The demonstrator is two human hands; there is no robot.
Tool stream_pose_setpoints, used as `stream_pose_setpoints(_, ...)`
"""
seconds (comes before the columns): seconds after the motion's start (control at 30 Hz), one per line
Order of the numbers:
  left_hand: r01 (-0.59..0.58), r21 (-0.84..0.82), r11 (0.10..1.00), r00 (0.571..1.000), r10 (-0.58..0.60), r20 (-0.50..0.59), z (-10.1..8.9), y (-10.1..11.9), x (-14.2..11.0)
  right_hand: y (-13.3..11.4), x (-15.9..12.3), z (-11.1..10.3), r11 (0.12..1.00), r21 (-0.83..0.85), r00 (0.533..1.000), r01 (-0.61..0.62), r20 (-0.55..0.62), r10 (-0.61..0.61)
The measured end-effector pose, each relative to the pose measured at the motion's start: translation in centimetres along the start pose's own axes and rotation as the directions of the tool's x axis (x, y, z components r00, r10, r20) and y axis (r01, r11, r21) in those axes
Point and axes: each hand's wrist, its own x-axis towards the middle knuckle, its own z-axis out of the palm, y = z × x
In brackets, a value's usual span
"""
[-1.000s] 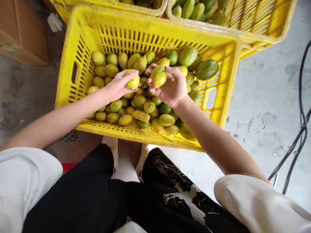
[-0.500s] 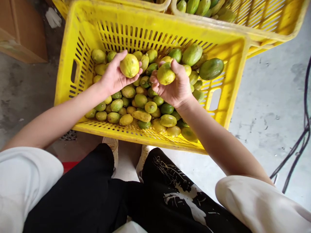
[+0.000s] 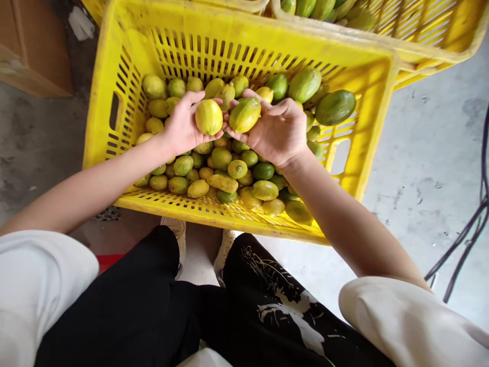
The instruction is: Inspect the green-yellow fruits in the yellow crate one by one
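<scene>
My left hand (image 3: 186,125) holds a yellow lemon (image 3: 209,117) on its palm and fingers, above the crate. Close beside it, my right hand (image 3: 280,127) carries a yellow-green lemon (image 3: 245,115) on its fingers, palm turned up. The fingertips of the two hands nearly meet between the fruits. Below them, many loose lemons (image 3: 221,159), green to yellow, lie in a yellow slotted plastic crate (image 3: 229,30). Larger green fruits, one of them dark green (image 3: 336,107), rest at the crate's right side. Part of the pile is hidden under my hands.
Another yellow crate (image 3: 439,56) with long green fruits (image 3: 323,7) adjoins the far side. A cardboard box (image 3: 34,48) stands on the floor at the far left. Black cables (image 3: 468,229) run along the floor at the right. My shoes are close to the crate's near edge.
Both hands have come closer together, the left moving slightly right. The right-hand lemon has shifted left and been turned, and the right fingers have opened out beneath it.
</scene>
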Motion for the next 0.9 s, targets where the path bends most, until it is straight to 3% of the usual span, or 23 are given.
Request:
stream_pose_setpoints(0.13, 0.017, -0.036, 0.999, 0.999, -0.016, 0.037, -0.08, 0.19, 0.09, 0.09, 0.12, -0.01, 0.996, -0.081, 0.998, -0.027, -0.058, 0.022)
stream_pose_setpoints(0.27, -0.053, 0.125, 0.991, 0.998, 0.049, 0.04, -0.18, -0.09, 0.25, 0.36, -0.02, -0.2, 0.995, -0.097, 0.995, -0.014, -0.099, 0.005)
stream_pose_setpoints(0.4, -0.095, 0.201, 0.975, 0.995, 0.091, 0.031, -0.37, -0.58, 0.45, 0.48, -0.16, -0.21, 0.998, -0.052, 0.999, -0.017, -0.045, 0.014)
stream_pose_setpoints(0.57, -0.078, 0.182, 0.98, 0.993, 0.092, -0.072, -0.74, -0.61, 0.7, 0.45, -0.08, -0.13, 0.993, -0.116, 0.999, -0.031, -0.028, 0.028)
stream_pose_setpoints(0.73, -0.096, 0.134, 0.986, 0.995, 0.1, -0.023, -0.7, -0.39, 0.81, 0.43, -0.31, 0.16, 0.988, -0.153, 1.0, -0.003, 0.003, 0.003)
stream_pose_setpoints(0.9, -0.032, 0.187, 0.982, 0.999, 0.032, 0.003, -0.58, 0.04, 0.97, 0.04, -0.27, 0.41, 0.996, -0.093, 0.998, -0.01, 0.063, 0.016)
